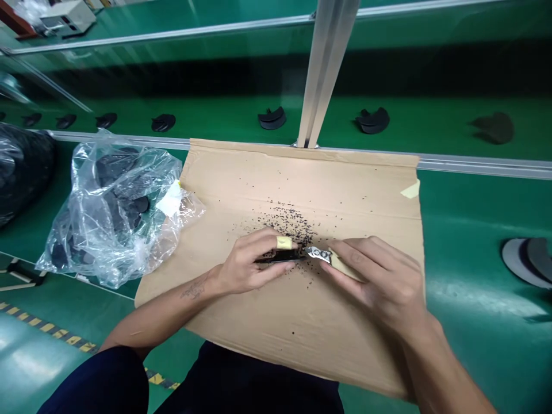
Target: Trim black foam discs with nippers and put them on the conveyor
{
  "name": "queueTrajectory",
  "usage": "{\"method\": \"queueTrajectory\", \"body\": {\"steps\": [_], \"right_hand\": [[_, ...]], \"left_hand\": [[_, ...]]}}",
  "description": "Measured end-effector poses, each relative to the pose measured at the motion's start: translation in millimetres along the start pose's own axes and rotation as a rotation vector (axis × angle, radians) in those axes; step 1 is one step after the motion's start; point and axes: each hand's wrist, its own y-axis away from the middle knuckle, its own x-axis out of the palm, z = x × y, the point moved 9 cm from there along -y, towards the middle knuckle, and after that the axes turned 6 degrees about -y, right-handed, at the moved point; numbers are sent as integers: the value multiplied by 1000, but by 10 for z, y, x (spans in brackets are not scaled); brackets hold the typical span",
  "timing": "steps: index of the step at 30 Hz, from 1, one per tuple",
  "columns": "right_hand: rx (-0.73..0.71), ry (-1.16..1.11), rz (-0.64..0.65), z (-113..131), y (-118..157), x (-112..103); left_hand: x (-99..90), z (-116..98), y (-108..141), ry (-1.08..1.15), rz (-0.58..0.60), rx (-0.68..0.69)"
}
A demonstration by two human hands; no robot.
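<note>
A green bench (466,218) runs under a metal upright (332,63), with dark curved pieces (272,118) spaced out beyond the bench's far rail. A sheet of brown cardboard (241,167) covers the middle of the bench, and a clear plastic bag (112,218) with dark pieces inside lies across its left edge. Small black bits (293,221) are scattered thickest around the cardboard's middle, just past the hands, thinning towards its far edge.

The left hand (241,264) is closed in a pinch on a slim black part (280,259), fingers above and thumb along the side nearer the body. This part sits near the cardboard's middle, well in from both side edges. Yellow tape (284,242) wraps one finger. The right hand (388,276) is closed around the pale grip of a small silver blade (318,253), whose tip points at the part's right end; whether they touch is too small to tell.

Good work here calls for a firm pinch set back from that end, since the left fingertips lie close to the blade's line. Short, light strokes angled away from them should give more control than one hard push, which could slip or gouge the part. Both wrists low over the cardboard would steady the meeting point.
</note>
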Motion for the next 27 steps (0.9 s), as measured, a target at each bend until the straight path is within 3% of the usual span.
{"method": "queueTrajectory", "body": {"steps": [7, 12, 16, 21, 24, 27], "right_hand": [[-45, 248, -11, 40, -42, 20], [-10, 262, 15, -11, -25, 30], [179, -66, -7, -178, 4, 43], [381, -547, -29, -224, 59, 255], [299, -562, -66, -118, 66, 281], [56, -310, -105, 108, 69, 201]], "left_hand": [[126, -60, 28, -97, 115, 82], [102, 15, 31, -156, 62, 26], [28, 56, 8, -103, 10, -47], [35, 99, 35, 106, 5, -144], [70, 83, 47, 143, 22, -132], [85, 17, 39, 18, 34, -39]]}}
